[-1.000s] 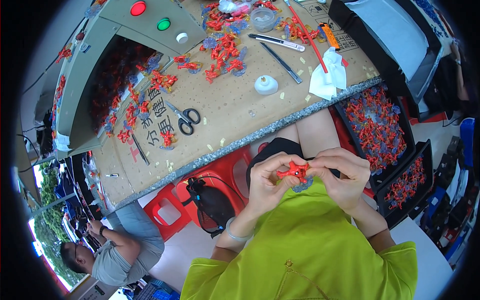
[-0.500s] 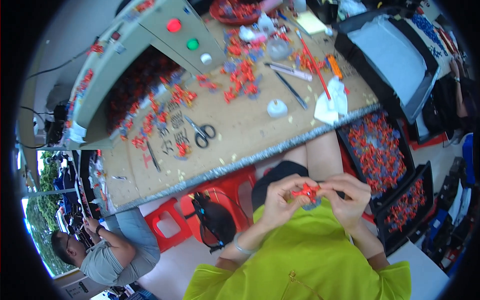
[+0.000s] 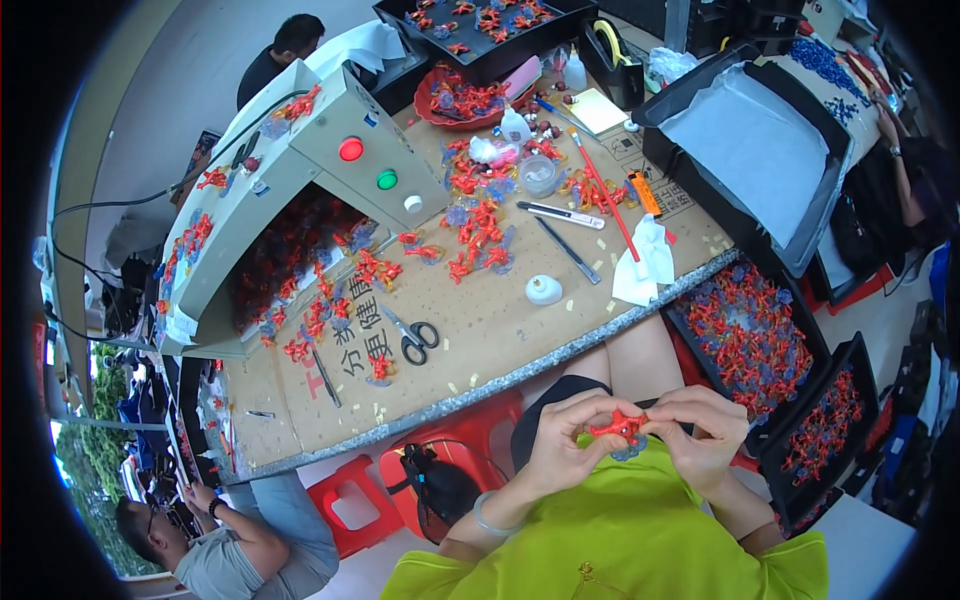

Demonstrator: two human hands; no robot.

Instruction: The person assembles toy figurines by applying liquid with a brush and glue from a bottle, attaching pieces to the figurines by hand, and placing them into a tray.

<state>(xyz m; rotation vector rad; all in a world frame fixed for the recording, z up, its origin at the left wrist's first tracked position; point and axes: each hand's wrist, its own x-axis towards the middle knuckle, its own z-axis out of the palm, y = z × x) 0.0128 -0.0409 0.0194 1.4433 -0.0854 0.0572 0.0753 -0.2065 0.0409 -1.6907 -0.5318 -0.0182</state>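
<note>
A worker's left hand point(image 3: 565, 450) and right hand point(image 3: 705, 440) meet over the lap, each grip pinched shut on one small red plastic piece point(image 3: 620, 427) held between the fingertips, just below the edge of the cardboard-covered bench point(image 3: 500, 330). Beyond the grip lie scissors point(image 3: 412, 338), a white cloth point(image 3: 642, 262) and scattered red parts point(image 3: 478, 232), with black trays of red and blue parts point(image 3: 745, 335) just to its right and a red stool point(image 3: 350, 500) to its lower left. Compared with half a second earlier, the hands hold the same pinch while the view has tilted up, showing more of the far bench.
</note>
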